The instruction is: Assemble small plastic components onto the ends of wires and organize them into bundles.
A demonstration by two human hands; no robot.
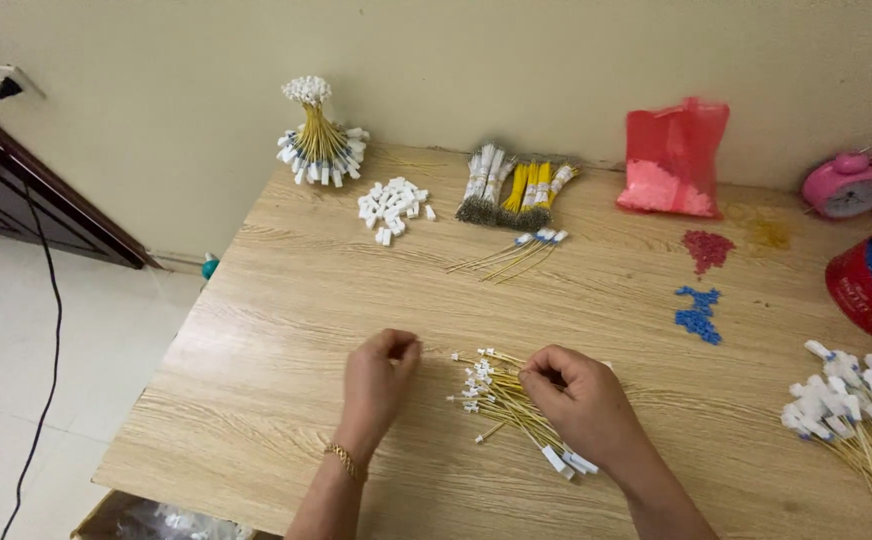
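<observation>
Low in the frame, centre, I see my right hand (581,400) resting on a loose heap of yellow wires with white connectors (501,395), fingers curled and pinching into the pile, seemingly to pick one strand out. My left hand (381,375) sits just left of the heap, apart from it, thumb and fingertips pressed together; whether they pinch anything I cannot tell. At right lies a larger wire pile (856,410). Farther up the wooden table (286,330), blue beads (698,315), loose white connectors (391,208), and a tied upright wire bundle (318,145) stay sorted by kind.
</observation>
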